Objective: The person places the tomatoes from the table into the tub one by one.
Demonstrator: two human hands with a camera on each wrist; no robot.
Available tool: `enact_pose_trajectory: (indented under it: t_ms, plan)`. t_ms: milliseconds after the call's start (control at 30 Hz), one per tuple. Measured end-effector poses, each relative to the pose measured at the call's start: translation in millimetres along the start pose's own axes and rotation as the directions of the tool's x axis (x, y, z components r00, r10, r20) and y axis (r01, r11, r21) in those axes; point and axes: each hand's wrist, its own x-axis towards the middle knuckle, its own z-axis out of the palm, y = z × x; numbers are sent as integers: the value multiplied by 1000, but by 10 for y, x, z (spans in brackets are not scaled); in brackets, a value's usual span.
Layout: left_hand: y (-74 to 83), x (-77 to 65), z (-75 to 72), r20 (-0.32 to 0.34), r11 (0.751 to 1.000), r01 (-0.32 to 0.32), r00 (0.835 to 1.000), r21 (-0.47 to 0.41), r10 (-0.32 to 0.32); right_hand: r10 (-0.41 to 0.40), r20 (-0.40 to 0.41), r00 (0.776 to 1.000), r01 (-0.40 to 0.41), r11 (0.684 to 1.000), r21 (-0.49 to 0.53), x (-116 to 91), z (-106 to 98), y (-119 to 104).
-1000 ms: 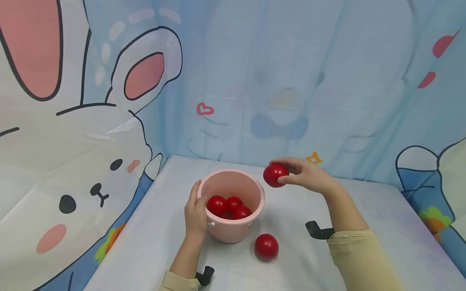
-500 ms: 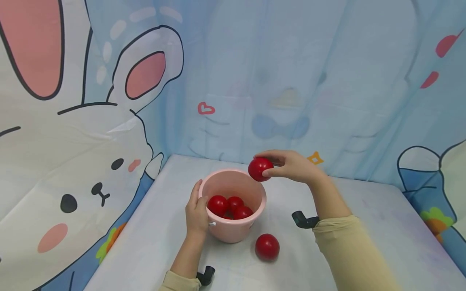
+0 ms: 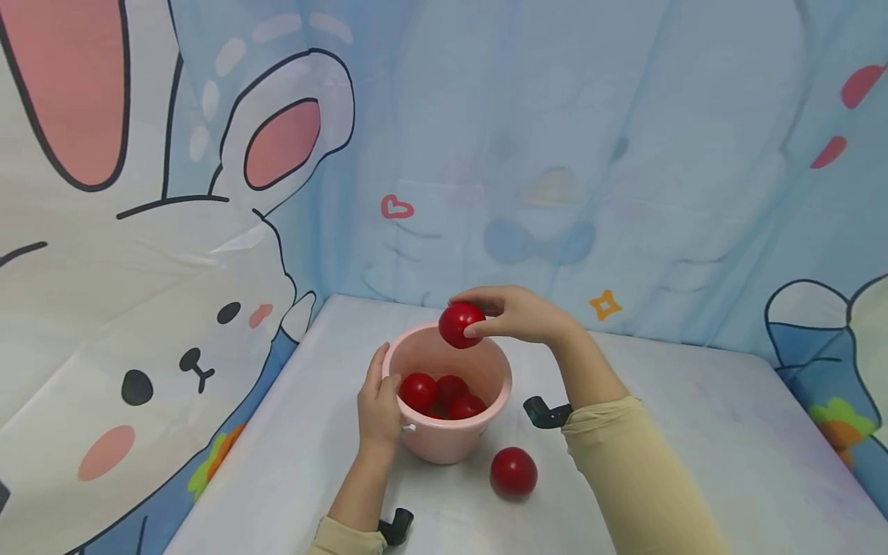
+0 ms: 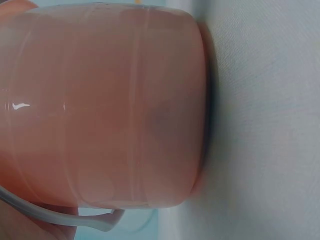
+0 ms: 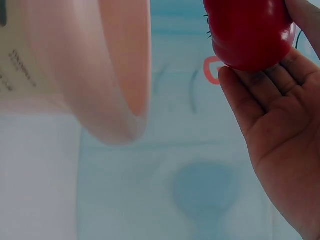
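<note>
A pink bucket point(image 3: 444, 445) stands upright on the table with several red tomatoes point(image 3: 419, 392) inside. My left hand point(image 3: 378, 407) holds its left side, thumb at the rim and fingers along the outside. Between thumb and fingers of my right hand point(image 3: 526, 314) is another tomato point(image 3: 459, 325), held up over the bucket's far rim. The right wrist view shows green calyx tips on that tomato point(image 5: 250, 37), beside and apart from the bucket rim point(image 5: 132, 122). One more tomato point(image 3: 513, 472) lies on the table at the bucket's near right.
A white cloth covers the table point(image 3: 694, 432). Behind it hangs a light blue curtain point(image 3: 610, 193), and a rabbit-printed sheet point(image 3: 208, 339) runs along the left. In the left wrist view a grey bucket handle point(image 4: 75, 219) hangs against the bucket's side.
My right hand has carried its tomato leftward, from right of the bucket to above its opening. The left hand, the bucket and the tomato on the table have stayed put.
</note>
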Motion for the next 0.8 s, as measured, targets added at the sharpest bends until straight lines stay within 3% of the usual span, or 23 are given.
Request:
enact_pose_trajectory:
  t_ms: [433,800]
  plan:
    - [2,-11,4,4,1000,30,1000,1,-30,-32,75,997,29,999,40,225,153,-103]
    - [13,-11,11,-1,1000,16,1000,0,-16,-1,261,965,-20,997,79,364,205,-112]
